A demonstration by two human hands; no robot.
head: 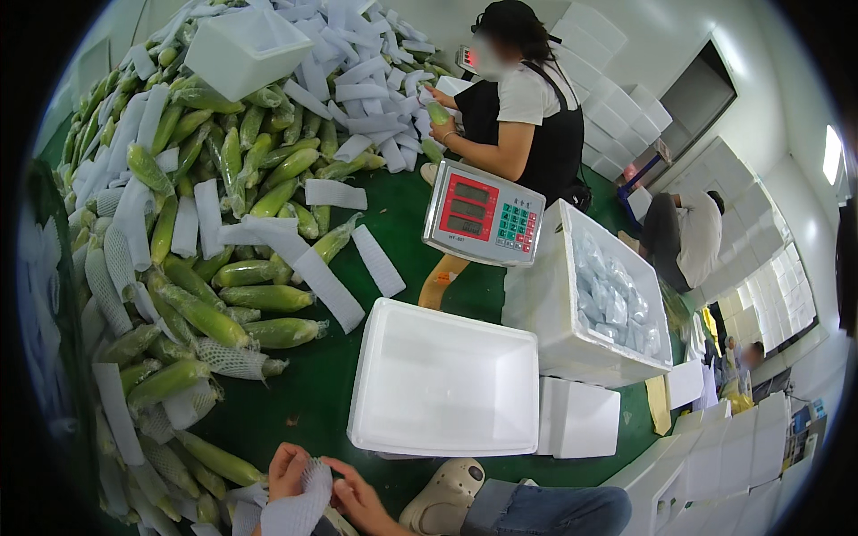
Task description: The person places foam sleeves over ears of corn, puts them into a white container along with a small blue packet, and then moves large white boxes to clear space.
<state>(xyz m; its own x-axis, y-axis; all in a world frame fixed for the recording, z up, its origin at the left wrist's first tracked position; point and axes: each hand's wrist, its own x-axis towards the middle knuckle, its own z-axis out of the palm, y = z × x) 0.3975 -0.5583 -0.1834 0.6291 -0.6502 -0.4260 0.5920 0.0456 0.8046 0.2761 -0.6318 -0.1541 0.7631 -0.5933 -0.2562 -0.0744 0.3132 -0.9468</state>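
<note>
At the bottom of the view, my left hand (287, 470) grips a white foam net sleeve (298, 506). The fingers of my right hand (362, 501) pinch the sleeve's upper rim from the other side. Whether a corn cob sits inside the sleeve is hidden. Film-wrapped green corn cobs (201, 315) lie heaped to the left and ahead, with flat foam sleeves (328, 288) scattered over them. Ahead and right of my hands, a lidless white foam box (442, 388) stands on the green floor.
A price scale (482, 213) stands beyond the box. Beside it, a large foam box (543, 308) holds clear ice packs (610, 295). Another foam box (248, 47) rests on the heap. A co-worker (529, 114) holds a cob near the foam pile. Stacked boxes (724, 462) stand right.
</note>
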